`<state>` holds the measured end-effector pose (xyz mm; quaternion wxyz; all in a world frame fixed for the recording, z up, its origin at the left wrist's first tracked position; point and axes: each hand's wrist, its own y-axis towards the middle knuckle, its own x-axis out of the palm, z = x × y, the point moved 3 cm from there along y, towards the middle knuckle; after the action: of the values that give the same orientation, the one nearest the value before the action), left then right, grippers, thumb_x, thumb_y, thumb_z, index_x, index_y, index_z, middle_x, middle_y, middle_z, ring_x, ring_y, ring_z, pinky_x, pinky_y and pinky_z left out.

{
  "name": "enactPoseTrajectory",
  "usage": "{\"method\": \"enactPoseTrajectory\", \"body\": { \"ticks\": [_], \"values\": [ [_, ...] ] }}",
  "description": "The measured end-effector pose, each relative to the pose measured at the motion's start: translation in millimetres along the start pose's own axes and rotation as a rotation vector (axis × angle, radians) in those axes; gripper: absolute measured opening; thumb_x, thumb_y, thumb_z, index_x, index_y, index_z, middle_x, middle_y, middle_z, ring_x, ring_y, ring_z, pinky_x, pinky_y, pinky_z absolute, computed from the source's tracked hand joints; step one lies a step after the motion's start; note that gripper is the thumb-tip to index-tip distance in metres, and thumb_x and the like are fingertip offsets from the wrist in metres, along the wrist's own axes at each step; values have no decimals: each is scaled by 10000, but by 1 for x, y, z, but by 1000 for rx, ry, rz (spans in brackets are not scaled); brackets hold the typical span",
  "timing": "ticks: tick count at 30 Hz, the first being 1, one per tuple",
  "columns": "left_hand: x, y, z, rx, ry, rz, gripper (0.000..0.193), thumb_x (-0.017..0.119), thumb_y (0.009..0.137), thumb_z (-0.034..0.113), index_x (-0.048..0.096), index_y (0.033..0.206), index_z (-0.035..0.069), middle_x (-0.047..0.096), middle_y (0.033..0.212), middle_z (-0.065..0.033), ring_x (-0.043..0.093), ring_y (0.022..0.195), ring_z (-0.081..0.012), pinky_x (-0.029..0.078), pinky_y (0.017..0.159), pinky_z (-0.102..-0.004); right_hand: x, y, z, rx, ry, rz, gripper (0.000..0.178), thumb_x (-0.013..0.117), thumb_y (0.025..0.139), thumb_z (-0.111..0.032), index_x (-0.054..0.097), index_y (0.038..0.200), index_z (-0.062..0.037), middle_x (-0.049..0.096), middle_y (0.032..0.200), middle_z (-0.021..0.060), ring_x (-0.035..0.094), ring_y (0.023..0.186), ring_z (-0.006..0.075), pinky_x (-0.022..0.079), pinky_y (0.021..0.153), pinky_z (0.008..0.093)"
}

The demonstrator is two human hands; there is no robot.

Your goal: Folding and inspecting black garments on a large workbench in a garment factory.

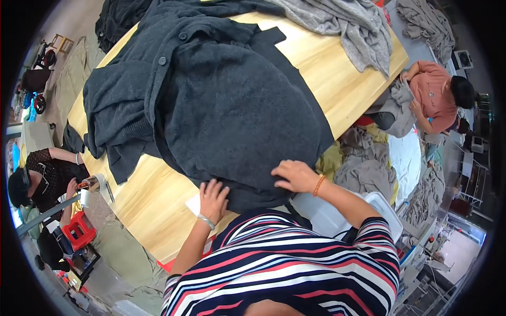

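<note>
A dark charcoal knit cardigan (237, 116) with buttons down its front edge lies spread over the wooden table (153, 210), its near edge reaching my body. My left hand (212, 201) rests on that near edge, fingers stretched out and slightly spread. Further right, my right hand (296, 176) lies on the lower part of the same cardigan, fingers a little bent and thumb apart from them. No fold of cloth shows pinched in either hand. Beside my left hand a small white piece (194, 204) pokes out onto the wood.
Light grey knitwear (363, 37) lies at the table's far right; a dark garment pile (118, 21) sits far left. A person in pink (435, 95) handles grey cloth at right. Another person (47, 174) works at left near a red stool (79, 231). A pale plastic bin (382, 210) stands right of me.
</note>
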<state>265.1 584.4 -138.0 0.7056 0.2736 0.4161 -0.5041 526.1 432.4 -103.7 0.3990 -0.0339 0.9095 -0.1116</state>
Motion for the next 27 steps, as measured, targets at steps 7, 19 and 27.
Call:
{"method": "enactPoseTrajectory", "body": {
  "ticks": [7,19,27],
  "values": [
    [26,34,-10,156,-83,-122,176,675,718,100,575,863,98,532,826,-104,527,791,-277,405,716,-370,2,21,62,184,-312,268,650,692,718,-166,442,1316,-120,450,1278,106,452,1127,308,384,953,413],
    [-74,105,31,-8,-755,87,67,577,847,8,543,903,20,514,701,10,459,611,-52,371,551,-196,-11,37,-52,74,582,208,341,703,770,-274,607,993,-34,638,850,137,635,782,232,480,708,304],
    [-173,71,-60,-214,-817,604,40,522,901,8,520,934,30,507,844,21,451,719,-24,360,654,-154,-88,-41,33,482,474,325,201,762,721,-77,572,756,-22,554,657,-49,480,624,24,402,549,214]
  ]
}}
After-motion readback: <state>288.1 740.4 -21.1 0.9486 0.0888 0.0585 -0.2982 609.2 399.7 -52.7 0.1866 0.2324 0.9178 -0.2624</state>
